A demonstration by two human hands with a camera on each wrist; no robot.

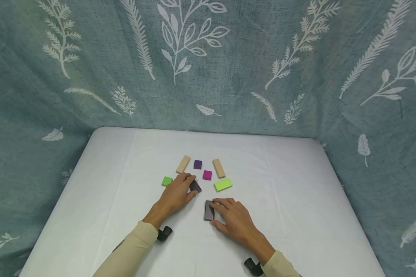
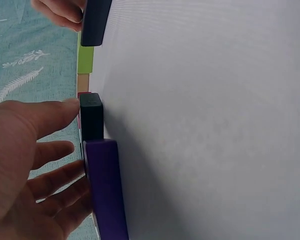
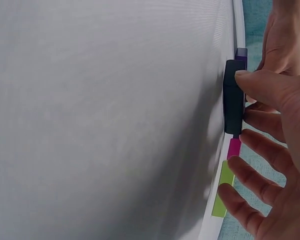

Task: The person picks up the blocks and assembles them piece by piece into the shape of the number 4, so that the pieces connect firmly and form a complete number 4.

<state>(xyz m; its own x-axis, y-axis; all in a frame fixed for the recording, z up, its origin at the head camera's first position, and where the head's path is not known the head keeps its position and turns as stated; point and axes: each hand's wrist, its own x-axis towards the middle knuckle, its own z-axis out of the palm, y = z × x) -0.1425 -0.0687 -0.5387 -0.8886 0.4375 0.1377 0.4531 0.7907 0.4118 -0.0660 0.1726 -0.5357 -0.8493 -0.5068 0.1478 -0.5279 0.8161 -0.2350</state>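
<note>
My left hand [image 1: 175, 194] pinches a small dark grey block [image 1: 195, 187], index finger at its far side and thumb at its near side. In the left wrist view, a long purple block [image 2: 106, 190] stands close beside the fingers; the hand hides it from the head view. Lower on the table, my right hand [image 1: 234, 219] holds a dark grey rectangular block [image 1: 208, 211] between thumb and index finger at its right side. The right wrist view shows that thumb on the dark block [image 3: 233, 97], with the other fingers spread loosely.
Beyond the hands lie two wooden blocks [image 1: 183, 164], a dark purple block [image 1: 197, 164] and a magenta block [image 1: 207, 175]. A lime block [image 1: 223, 185] sits to the right, a green block [image 1: 166, 181] by the left hand. White cloth [image 1: 280, 192] covers the table; a leaf-patterned curtain [image 1: 228, 96] hangs behind.
</note>
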